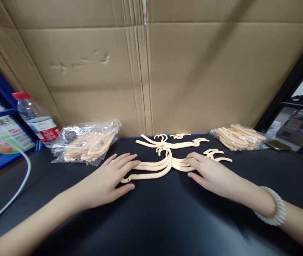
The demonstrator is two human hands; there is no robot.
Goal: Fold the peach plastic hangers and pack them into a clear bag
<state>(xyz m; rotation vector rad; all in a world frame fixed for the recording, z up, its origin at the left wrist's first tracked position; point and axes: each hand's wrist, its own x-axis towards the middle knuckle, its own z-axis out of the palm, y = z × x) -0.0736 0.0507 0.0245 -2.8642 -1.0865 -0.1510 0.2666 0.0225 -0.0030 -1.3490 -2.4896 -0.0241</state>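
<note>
Several cream folding clothes hangers (151, 175) lie together on the black table, their hooks overlapping near the middle. My left hand (111, 177) rests at their left ends, fingers stretched out and thumb apart; the fingers cover some of the arm tips. At the right side, my right hand (210, 172) has its fingers and thumb closed round the hanger arms, whose ends partly vanish under the palm. Behind this group lies another set of cream hangers (178, 145), with a small hanger piece (180, 136) farther back.
A clear plastic bag of hangers (87, 144) lies at left, and a second bag (240, 137) at right beside a phone (277, 145). A red-capped bottle (38, 119) stands far left near a white cable (25, 177). Cardboard (220, 71) walls off the back.
</note>
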